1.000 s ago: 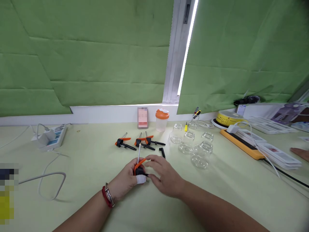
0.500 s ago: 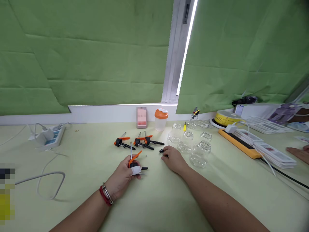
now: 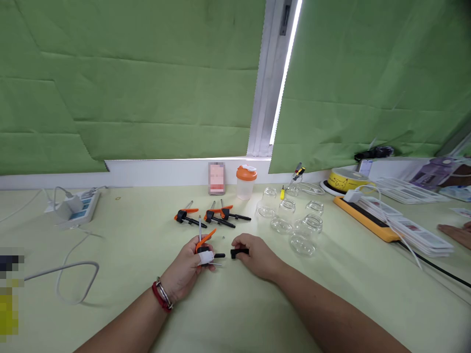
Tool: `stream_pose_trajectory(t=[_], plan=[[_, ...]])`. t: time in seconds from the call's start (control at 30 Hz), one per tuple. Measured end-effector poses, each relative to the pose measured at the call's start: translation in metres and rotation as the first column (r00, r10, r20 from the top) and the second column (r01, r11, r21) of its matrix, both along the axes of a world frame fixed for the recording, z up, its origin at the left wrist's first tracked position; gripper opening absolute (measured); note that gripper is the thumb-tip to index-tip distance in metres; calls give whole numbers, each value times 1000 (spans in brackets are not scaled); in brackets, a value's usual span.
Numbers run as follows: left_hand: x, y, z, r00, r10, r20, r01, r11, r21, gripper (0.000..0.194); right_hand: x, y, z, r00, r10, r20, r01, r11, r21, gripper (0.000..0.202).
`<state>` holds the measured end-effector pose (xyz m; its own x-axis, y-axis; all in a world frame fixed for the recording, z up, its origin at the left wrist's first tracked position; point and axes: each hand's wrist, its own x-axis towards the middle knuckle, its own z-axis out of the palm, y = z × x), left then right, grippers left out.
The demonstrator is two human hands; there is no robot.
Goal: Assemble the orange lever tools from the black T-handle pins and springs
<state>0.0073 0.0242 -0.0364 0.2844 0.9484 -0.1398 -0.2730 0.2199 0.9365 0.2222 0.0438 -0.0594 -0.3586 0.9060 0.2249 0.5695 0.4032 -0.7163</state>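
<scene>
My left hand is closed around a black tool with an orange lever and an upright metal rod; its exact kind I cannot tell. The tool's black end and a thin metal pin stick out to the right. White tape or wrap covers one finger of this hand. My right hand pinches a small black piece, a short gap from the tool's black end. Beyond my hands lie three similar black-and-orange tools. A tiny bit of something rests on the table between them and my hands.
Several clear glass jars stand right of centre. Behind are an orange-lidded cup, a phone and screwdrivers. An orange-and-black power strip is at the right, a white one at the left. Another person's hand shows far right.
My right hand has come back toward me and leftward, bringing the small black piece close to the tool. My left hand has hardly moved.
</scene>
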Motion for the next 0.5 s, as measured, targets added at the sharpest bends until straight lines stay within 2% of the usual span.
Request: stream_pose_trajectory(t=[0.13, 0.5], plan=[[0, 0, -2, 999, -41, -4, 41, 999, 12, 28, -8, -10, 1, 996, 82, -24, -82, 997, 12, 28], [1, -3, 1, 997, -72, 11, 72, 997, -8, 34, -13, -17, 4, 990, 127, -56, -125, 991, 53, 27]])
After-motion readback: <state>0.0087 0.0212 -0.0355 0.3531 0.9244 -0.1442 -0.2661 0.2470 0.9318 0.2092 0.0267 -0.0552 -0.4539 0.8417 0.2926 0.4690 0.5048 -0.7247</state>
